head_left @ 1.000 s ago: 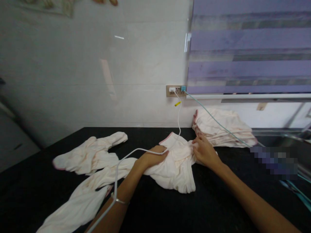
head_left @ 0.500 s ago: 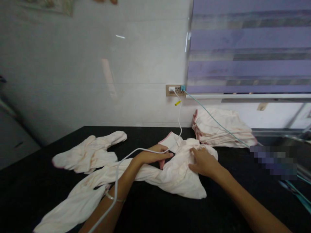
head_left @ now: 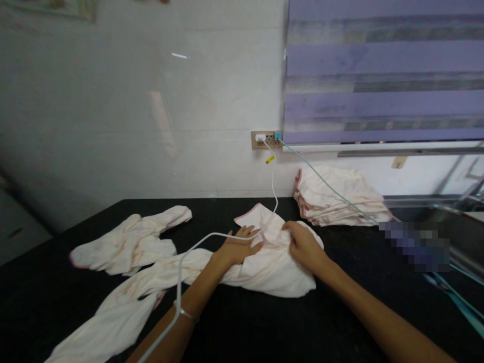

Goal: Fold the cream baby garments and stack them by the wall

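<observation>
A cream-white cloth garment (head_left: 280, 277) with pink edging lies crumpled in the middle of the dark counter. My left hand (head_left: 239, 248) rests flat on its left part, fingers stretched out. At its upper right, my right hand (head_left: 305, 245) pinches the fabric, the thumb hidden behind the curled fingers. A white cable (head_left: 212, 234) runs across the garment and over my left hand and forearm. Left of my hands, another pale garment (head_left: 126, 244) is bunched up, and a long twisted length of the same cloth (head_left: 109, 322) stretches toward the lower left.
Behind my right hand sits a stack of folded pink-edged cloths (head_left: 340, 196) against the wall. A wall socket (head_left: 266, 140) holds a white plug and a teal plug. The teal cord (head_left: 321, 176) passes over the stack toward a blurred patch near the sink (head_left: 459, 232).
My left hand has gone from reaching beside the garment's folded edge to lying flat on it. My right hand's spread fingers have closed on the fabric. The view has shifted slightly.
</observation>
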`<state>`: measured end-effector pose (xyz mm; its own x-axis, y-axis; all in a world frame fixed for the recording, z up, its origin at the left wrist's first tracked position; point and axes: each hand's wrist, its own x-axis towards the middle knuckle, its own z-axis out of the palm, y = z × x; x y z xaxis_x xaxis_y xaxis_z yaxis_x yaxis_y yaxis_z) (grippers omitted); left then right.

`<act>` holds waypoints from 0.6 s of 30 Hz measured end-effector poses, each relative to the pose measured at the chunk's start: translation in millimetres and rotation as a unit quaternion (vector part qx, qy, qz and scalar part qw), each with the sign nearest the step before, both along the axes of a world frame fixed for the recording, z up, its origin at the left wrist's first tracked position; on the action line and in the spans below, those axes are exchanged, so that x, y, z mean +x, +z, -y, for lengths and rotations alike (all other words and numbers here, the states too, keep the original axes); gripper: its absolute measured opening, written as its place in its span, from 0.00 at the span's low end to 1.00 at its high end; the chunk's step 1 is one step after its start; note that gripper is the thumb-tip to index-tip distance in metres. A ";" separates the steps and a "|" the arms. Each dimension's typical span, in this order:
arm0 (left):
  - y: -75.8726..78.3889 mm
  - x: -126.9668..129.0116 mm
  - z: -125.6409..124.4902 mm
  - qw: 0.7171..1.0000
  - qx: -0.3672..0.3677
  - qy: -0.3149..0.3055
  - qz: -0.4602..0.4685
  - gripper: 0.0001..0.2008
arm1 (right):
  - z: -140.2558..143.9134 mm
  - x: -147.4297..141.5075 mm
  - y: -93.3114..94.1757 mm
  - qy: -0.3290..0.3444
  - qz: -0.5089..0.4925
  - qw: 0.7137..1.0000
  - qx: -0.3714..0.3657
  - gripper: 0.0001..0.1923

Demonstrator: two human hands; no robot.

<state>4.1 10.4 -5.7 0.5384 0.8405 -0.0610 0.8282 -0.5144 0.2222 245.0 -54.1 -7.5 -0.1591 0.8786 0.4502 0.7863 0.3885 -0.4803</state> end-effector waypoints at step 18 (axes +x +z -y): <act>23.6 -19.9 -9.3 0.987 0.096 0.126 -0.016 0.20 | 20.8 19.5 37.1 0.169 0.018 0.934 -0.314 0.20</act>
